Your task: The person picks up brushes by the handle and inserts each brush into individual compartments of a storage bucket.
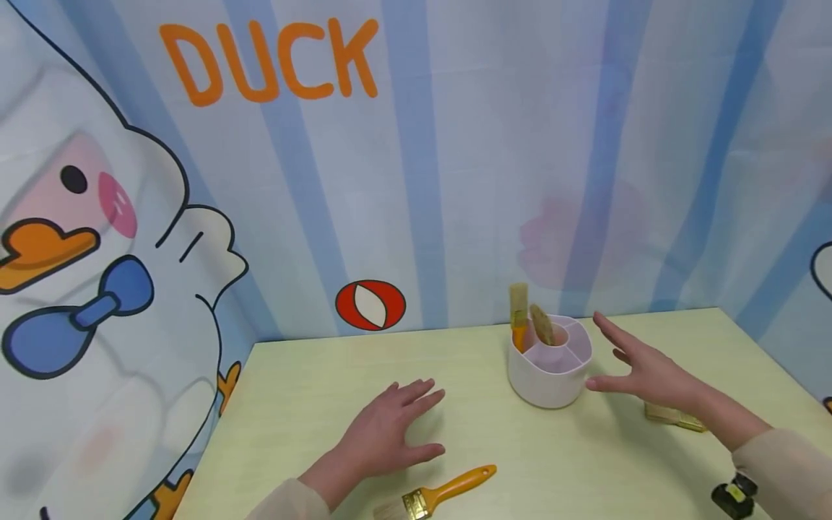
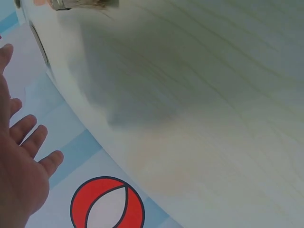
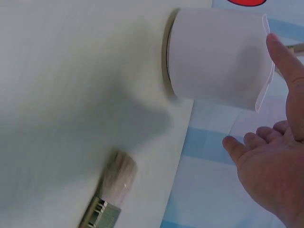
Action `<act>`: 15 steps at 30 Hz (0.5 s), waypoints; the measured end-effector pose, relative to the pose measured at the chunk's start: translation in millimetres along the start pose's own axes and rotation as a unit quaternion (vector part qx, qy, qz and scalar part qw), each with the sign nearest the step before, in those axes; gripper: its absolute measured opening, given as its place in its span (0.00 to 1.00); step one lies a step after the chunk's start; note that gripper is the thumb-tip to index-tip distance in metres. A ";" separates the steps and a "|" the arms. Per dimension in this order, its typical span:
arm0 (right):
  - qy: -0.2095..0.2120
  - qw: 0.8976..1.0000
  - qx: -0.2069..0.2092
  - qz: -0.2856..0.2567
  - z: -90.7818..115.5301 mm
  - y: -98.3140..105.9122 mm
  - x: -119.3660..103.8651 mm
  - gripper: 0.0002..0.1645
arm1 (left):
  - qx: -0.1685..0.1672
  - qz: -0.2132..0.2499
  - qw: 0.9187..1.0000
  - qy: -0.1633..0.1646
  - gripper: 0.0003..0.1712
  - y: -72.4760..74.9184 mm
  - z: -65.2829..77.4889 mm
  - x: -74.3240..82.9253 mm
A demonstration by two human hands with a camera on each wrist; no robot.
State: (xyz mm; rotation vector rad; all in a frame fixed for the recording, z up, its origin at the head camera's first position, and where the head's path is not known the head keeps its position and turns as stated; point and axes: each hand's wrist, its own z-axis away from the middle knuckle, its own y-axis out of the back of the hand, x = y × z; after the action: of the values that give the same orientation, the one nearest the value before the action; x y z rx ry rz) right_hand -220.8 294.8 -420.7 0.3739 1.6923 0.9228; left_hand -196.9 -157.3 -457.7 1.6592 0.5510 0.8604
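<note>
Blue-striped cloth (image 1: 481, 180) backs a pale counter (image 1: 292, 390). Fingers spread wide and holding nothing, the right hand (image 1: 653, 372) hovers just beside a divided holder (image 1: 546, 384); contact is unclear. The left hand (image 1: 383, 437), equally spread and holding nothing, is near an orange-handled brush (image 1: 445, 492) on the counter. Two upright brushes (image 1: 518, 307) stand in the holder; a flat-lying brush (image 1: 669, 416) shows by the right forearm.

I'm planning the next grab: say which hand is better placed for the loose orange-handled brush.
Likely the left hand: open and closer to the orange-handled brush; the right hand is beside the white organizer.
</note>
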 end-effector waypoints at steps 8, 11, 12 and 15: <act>0.000 0.999 -0.049 -0.003 -12.4 10.9 6.4 0.69 | -0.059 -0.010 0.998 -0.028 0.48 -1.0 9.7 6.7; -0.003 0.998 -0.058 -0.012 -16.0 11.9 8.7 0.69 | -0.084 -0.002 0.996 -0.028 0.48 -2.9 13.5 11.1; -0.003 0.998 -0.060 -0.013 -17.1 11.9 9.6 0.69 | -0.089 -0.001 0.995 -0.032 0.48 -3.7 15.1 12.3; 0.000 0.998 -0.064 -0.014 -20.7 10.8 11.7 0.68 | -0.101 -0.003 0.994 -0.052 0.47 -6.1 19.4 14.6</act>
State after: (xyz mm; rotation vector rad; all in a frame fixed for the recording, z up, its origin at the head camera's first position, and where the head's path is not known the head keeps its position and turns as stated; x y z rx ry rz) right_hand -246.0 301.5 -419.1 0.2637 1.6253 1.0050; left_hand -172.3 -157.0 -461.8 1.5068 0.3838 0.7939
